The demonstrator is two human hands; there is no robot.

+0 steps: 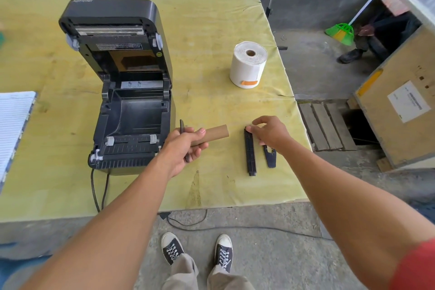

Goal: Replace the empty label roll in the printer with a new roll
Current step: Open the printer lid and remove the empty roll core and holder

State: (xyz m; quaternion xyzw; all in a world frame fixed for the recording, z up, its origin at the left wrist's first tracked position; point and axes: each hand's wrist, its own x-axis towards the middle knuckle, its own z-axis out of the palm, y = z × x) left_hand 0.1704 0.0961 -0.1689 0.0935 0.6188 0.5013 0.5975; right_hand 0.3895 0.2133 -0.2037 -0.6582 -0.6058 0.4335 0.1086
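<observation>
The black label printer point(124, 92) stands on the yellow table point(211, 19) with its lid up and its roll bay bare. My left hand point(182, 149) grips the brown cardboard core point(216, 133) together with a thin black plastic piece point(182, 127). My right hand point(270, 133) pinches the top end of a long black spindle bar point(250, 152) that lies on the table. A small black forked holder piece point(270, 156) lies just right of the bar. The new white label roll point(248, 65) stands upright farther back on the right.
A lined notebook point(14, 129) lies at the table's left edge. The printer's cables point(98, 193) hang over the front edge. The table's right edge runs close to my right hand. A wooden crate point(400, 106), a pallet and a fan stand on the floor at right.
</observation>
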